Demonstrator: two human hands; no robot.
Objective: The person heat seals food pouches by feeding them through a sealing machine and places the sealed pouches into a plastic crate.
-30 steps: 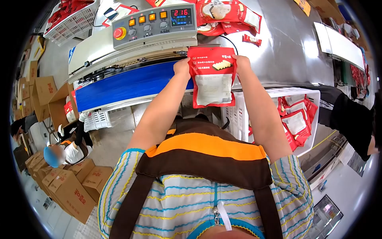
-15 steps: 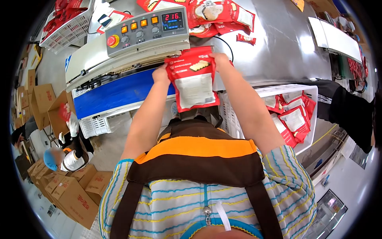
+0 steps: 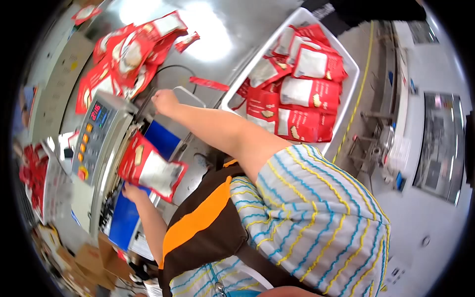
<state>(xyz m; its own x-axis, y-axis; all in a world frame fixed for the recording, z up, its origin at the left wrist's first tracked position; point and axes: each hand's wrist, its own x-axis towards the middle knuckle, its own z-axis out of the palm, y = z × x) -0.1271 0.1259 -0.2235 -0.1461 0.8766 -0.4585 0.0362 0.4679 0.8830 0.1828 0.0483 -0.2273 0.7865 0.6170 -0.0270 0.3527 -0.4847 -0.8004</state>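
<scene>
Behind red bag (image 3: 154, 171), belt (image 3: 126, 218) part-hidden

The fingertips of the left hand (image 3: 132, 193) are lost against the red bag (image 3: 150, 168), whose far end is hard to make out beside the machine, and whether the curled right hand (image 3: 166, 101) grips anything cannot be told. Small print on the bags in the crate (image 3: 356, 74) is unreadable; the top edge crops someone's dark clothing (image 3: 358, 12).

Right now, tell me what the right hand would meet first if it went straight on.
The right hand would probably meet the red packs piled by the control box, though depth is unclear.
</scene>
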